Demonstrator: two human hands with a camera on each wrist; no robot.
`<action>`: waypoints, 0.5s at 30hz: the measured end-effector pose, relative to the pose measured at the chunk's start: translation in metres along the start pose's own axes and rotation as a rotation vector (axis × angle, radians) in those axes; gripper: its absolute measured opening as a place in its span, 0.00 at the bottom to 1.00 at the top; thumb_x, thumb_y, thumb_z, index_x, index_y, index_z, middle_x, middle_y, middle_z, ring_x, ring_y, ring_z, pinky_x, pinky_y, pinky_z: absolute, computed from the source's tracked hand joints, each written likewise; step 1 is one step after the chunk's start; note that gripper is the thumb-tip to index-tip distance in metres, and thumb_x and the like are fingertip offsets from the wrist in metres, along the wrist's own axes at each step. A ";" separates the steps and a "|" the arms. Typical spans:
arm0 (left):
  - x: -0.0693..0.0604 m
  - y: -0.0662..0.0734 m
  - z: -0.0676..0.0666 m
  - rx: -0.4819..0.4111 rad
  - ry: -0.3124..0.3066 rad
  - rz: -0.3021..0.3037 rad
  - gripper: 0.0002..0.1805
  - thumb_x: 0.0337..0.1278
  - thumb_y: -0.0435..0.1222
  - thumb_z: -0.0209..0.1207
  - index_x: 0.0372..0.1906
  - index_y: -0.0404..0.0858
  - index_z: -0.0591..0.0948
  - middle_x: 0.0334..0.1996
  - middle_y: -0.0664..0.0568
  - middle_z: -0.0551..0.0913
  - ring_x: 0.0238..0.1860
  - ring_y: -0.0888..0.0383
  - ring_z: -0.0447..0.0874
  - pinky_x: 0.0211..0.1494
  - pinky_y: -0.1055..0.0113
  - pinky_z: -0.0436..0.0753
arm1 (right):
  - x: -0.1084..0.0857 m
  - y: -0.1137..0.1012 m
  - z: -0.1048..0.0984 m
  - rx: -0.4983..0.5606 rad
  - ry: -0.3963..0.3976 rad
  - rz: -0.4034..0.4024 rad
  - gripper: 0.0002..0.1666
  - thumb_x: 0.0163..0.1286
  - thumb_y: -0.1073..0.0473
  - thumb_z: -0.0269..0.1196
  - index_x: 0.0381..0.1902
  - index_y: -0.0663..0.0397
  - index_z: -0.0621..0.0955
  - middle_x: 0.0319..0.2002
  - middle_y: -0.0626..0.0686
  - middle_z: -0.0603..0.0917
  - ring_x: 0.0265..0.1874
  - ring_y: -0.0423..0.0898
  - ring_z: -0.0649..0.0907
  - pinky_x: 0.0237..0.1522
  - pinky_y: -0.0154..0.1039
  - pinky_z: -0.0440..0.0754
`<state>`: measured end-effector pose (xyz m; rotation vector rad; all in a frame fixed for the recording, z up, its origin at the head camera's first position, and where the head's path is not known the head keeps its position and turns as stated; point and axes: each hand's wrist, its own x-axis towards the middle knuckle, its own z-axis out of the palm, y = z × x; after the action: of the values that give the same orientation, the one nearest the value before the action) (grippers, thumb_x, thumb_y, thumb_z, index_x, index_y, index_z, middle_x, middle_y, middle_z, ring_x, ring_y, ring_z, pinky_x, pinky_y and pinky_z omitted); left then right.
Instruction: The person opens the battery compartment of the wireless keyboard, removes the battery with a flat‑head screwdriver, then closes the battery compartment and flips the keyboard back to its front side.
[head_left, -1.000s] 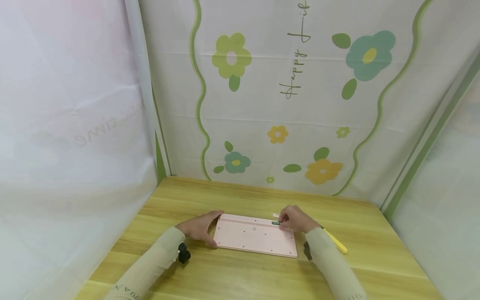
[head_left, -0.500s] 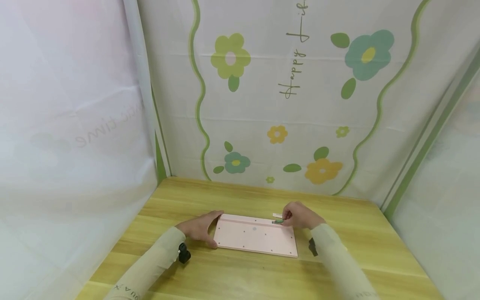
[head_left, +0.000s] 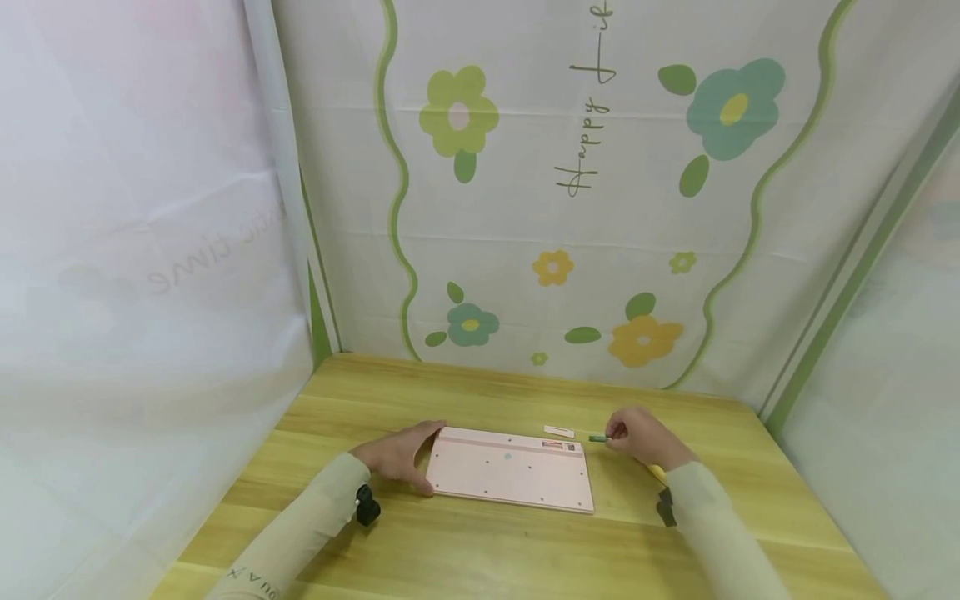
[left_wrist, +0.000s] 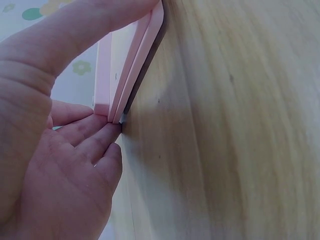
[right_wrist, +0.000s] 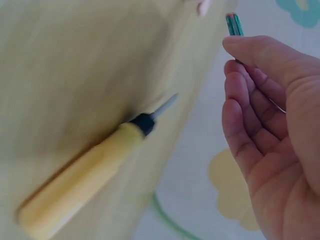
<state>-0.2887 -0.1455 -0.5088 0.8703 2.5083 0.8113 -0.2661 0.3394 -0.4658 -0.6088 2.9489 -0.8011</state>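
Observation:
A pink keyboard (head_left: 502, 479) lies face down on the table, small screws dotting its back. My left hand (head_left: 397, 456) grips its left end, thumb at the near edge and fingers at the far edge; the left wrist view shows the fingers (left_wrist: 95, 135) against the keyboard's (left_wrist: 131, 75) corner. An uncovered battery compartment (head_left: 558, 446) shows near the far right corner. Between thumb and fingertips my right hand (head_left: 647, 437) pinches a small green battery (right_wrist: 234, 25), held just right of the keyboard. The fingers partly cover the battery.
A small pale battery cover (head_left: 558, 432) lies just behind the compartment. Below the right hand is a yellow-handled screwdriver (right_wrist: 85, 180), mostly hidden in the head view. A flowered curtain (head_left: 510, 208) stands behind the wooden table (head_left: 465, 550).
My right hand has lifted the green battery from the compartment and carried it right, off the keyboard. The compartment's inside is now visible. My left hand stays on the keyboard.

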 end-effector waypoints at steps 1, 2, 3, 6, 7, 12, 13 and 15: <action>0.000 0.000 0.000 0.000 0.001 0.001 0.69 0.44 0.50 0.83 0.85 0.34 0.52 0.84 0.39 0.56 0.84 0.39 0.55 0.83 0.39 0.62 | -0.003 0.004 0.001 0.000 0.008 0.013 0.06 0.66 0.69 0.72 0.30 0.56 0.85 0.31 0.48 0.84 0.29 0.37 0.78 0.32 0.31 0.80; 0.000 0.001 0.000 0.001 0.001 0.001 0.69 0.44 0.50 0.83 0.85 0.34 0.52 0.84 0.39 0.57 0.84 0.39 0.55 0.83 0.39 0.62 | -0.005 0.007 0.002 -0.002 0.016 0.023 0.06 0.66 0.69 0.72 0.30 0.56 0.85 0.31 0.48 0.84 0.29 0.37 0.78 0.32 0.31 0.80; -0.001 0.001 -0.001 0.002 0.002 0.003 0.69 0.44 0.50 0.83 0.85 0.34 0.53 0.84 0.39 0.57 0.84 0.39 0.56 0.83 0.39 0.62 | -0.007 0.011 0.004 -0.007 0.024 0.025 0.06 0.65 0.69 0.72 0.30 0.56 0.85 0.31 0.48 0.84 0.29 0.37 0.78 0.32 0.31 0.80; -0.001 0.001 -0.001 0.002 0.003 0.009 0.69 0.44 0.50 0.83 0.85 0.34 0.53 0.84 0.39 0.57 0.84 0.39 0.56 0.83 0.39 0.62 | -0.011 0.021 0.011 -0.009 0.049 0.043 0.07 0.64 0.70 0.72 0.30 0.56 0.85 0.30 0.48 0.84 0.29 0.37 0.78 0.33 0.30 0.81; -0.001 0.001 -0.001 -0.001 0.003 0.011 0.69 0.44 0.49 0.83 0.85 0.34 0.53 0.84 0.39 0.57 0.84 0.39 0.56 0.83 0.39 0.62 | -0.013 0.023 0.013 -0.014 0.055 0.045 0.07 0.64 0.70 0.72 0.30 0.56 0.85 0.30 0.47 0.85 0.29 0.37 0.79 0.33 0.30 0.81; -0.002 0.002 -0.001 -0.001 0.006 0.016 0.69 0.44 0.49 0.83 0.85 0.34 0.53 0.84 0.38 0.57 0.84 0.38 0.56 0.83 0.38 0.62 | -0.017 0.029 0.023 -0.025 0.065 0.082 0.09 0.65 0.69 0.72 0.28 0.52 0.84 0.29 0.45 0.84 0.29 0.37 0.77 0.32 0.30 0.79; -0.002 0.002 -0.001 -0.001 0.005 0.015 0.69 0.44 0.50 0.83 0.85 0.34 0.52 0.84 0.38 0.57 0.84 0.38 0.56 0.83 0.38 0.62 | -0.018 0.030 0.024 -0.026 0.062 0.091 0.09 0.65 0.68 0.72 0.28 0.51 0.84 0.29 0.45 0.83 0.29 0.37 0.77 0.33 0.30 0.79; -0.002 0.002 0.000 0.000 0.004 0.012 0.69 0.44 0.50 0.83 0.85 0.34 0.52 0.84 0.38 0.56 0.84 0.38 0.56 0.83 0.38 0.62 | -0.020 0.029 0.026 -0.031 0.057 0.094 0.09 0.65 0.68 0.72 0.28 0.52 0.85 0.30 0.45 0.84 0.29 0.38 0.77 0.32 0.30 0.78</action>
<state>-0.2866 -0.1457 -0.5074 0.8858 2.5092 0.8172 -0.2549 0.3570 -0.5041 -0.4517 3.0210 -0.7778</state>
